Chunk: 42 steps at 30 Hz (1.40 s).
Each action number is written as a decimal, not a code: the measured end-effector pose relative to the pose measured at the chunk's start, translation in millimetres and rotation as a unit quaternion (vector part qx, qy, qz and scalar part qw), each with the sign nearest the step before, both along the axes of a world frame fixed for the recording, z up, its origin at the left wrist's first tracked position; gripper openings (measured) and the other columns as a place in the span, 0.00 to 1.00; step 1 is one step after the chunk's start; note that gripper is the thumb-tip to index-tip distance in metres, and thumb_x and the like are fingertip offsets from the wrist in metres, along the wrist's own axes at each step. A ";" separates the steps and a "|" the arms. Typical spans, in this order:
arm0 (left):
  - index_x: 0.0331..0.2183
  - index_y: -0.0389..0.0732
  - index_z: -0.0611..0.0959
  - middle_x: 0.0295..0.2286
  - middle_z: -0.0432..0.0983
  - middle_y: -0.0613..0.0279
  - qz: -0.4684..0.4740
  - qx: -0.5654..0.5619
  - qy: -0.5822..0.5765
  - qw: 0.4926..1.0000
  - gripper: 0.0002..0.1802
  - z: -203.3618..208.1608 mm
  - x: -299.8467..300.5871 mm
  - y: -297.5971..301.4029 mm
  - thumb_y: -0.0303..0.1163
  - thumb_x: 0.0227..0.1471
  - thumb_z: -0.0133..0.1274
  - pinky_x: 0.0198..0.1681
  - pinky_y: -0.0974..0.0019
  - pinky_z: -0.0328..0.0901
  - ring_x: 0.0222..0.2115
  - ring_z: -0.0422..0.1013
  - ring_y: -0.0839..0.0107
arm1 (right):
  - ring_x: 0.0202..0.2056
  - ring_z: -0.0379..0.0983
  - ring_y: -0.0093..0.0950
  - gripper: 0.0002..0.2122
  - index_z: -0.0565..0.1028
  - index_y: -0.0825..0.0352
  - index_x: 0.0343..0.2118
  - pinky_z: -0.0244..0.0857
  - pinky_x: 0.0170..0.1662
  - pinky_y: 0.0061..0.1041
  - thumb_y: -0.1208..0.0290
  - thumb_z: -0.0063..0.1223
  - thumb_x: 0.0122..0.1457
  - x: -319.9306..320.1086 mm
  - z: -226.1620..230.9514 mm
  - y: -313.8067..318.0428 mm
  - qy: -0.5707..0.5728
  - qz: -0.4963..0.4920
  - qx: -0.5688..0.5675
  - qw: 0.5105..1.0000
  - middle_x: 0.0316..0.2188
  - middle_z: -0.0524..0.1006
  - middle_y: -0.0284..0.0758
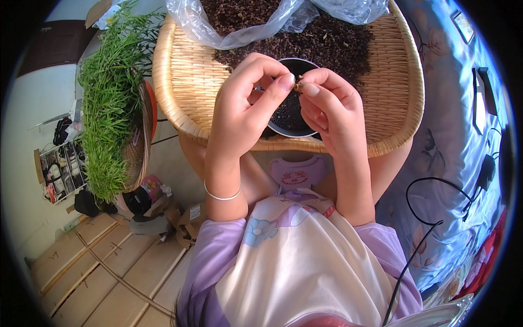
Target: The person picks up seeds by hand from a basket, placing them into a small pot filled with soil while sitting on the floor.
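My left hand (239,106) and my right hand (339,106) come together over a dark round bowl (283,129) with a pale rim. Between their fingertips is a small brownish dried plant piece (298,85), pinched from both sides by thumb and forefinger. Fine dark bits lie inside the bowl, which my hands partly hide. Just beyond it a heap of dark reddish-brown dried plant material (338,49) spreads over a woven wicker tray (182,82) resting on my legs.
A clear plastic bag (239,37) with more dark dried material lies at the tray's far edge. Leafy green plants (106,109) stand at the left beside flattened cardboard (103,261). Blue floral bedding (436,136) and a black cable (417,245) are on the right.
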State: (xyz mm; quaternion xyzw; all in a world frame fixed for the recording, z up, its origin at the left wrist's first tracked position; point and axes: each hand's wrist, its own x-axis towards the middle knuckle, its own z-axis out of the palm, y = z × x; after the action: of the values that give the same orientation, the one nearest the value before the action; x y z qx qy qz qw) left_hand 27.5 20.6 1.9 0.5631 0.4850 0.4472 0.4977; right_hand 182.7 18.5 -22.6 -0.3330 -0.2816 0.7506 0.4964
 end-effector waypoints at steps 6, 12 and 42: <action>0.28 0.35 0.76 0.28 0.67 0.70 0.008 0.014 -0.008 1.000 0.05 -0.8 -0.2 0.5 0.26 0.54 0.52 0.25 0.82 0.57 0.26 0.63 0.85 | 0.15 0.56 0.10 0.07 0.74 0.71 0.32 0.45 0.16 0.11 0.72 0.54 0.56 0.3 -0.1 0.2 0.029 0.001 -0.003 1.000 0.15 0.66 0.23; 0.30 0.34 0.76 0.28 0.67 0.70 0.019 0.020 -0.053 0.998 0.06 -1.4 0.6 -0.6 0.27 0.55 0.52 0.25 0.81 0.57 0.25 0.62 0.86 | 0.14 0.55 0.10 0.06 0.73 0.70 0.32 0.44 0.17 0.11 0.73 0.54 0.56 -1.2 0.9 -1.4 0.002 -0.032 0.007 0.999 0.15 0.66 0.22; 0.35 0.35 0.83 0.28 0.76 0.60 0.049 0.209 0.232 0.949 0.09 19.2 14.3 -5.2 0.22 0.47 0.58 0.23 0.73 0.65 0.23 0.72 0.74 | 0.15 0.51 0.10 0.06 0.73 0.68 0.33 0.42 0.18 0.13 0.71 0.52 0.58 8.1 -0.2 0.2 0.086 0.012 -0.005 0.996 0.15 0.62 0.20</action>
State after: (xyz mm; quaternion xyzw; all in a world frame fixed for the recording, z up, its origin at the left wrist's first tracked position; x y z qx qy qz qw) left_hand 41.9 15.4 21.1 0.7180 0.5097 0.4197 0.2202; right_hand 190.9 18.7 -22.8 -0.2664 -0.2378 0.7838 0.5081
